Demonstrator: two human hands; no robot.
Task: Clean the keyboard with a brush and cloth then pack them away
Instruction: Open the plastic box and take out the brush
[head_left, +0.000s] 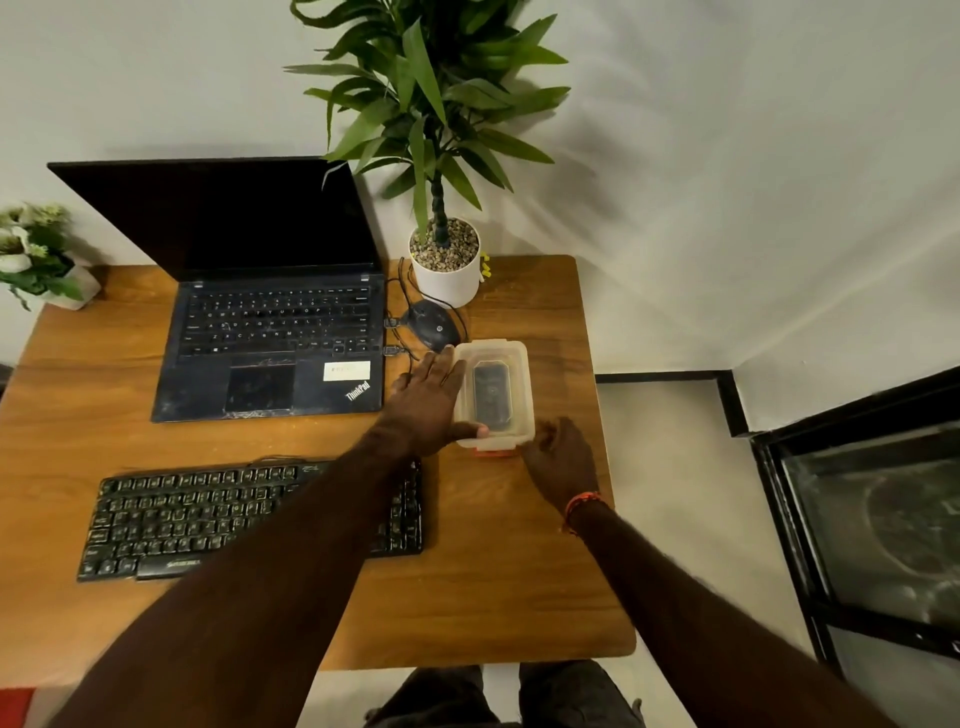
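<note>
Left hand (428, 402) lies flat, fingers straight, grip wide against one clear container (493, 392) on the worktop (467, 571). Right hand (563, 460) curled at its near corner; grip unclear. One keyboard (208, 514) nearby.

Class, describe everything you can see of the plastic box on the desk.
The plastic box is a small, see-through rectangular tub with rounded corners and an orange clip at its near end. It looks closed by a clear lid. It lies flat on the wooden desk, right of the laptop, just in front of the mouse. Something dark lies inside. The left hand rests against its left side; the right hand curls at its near right corner.
</note>
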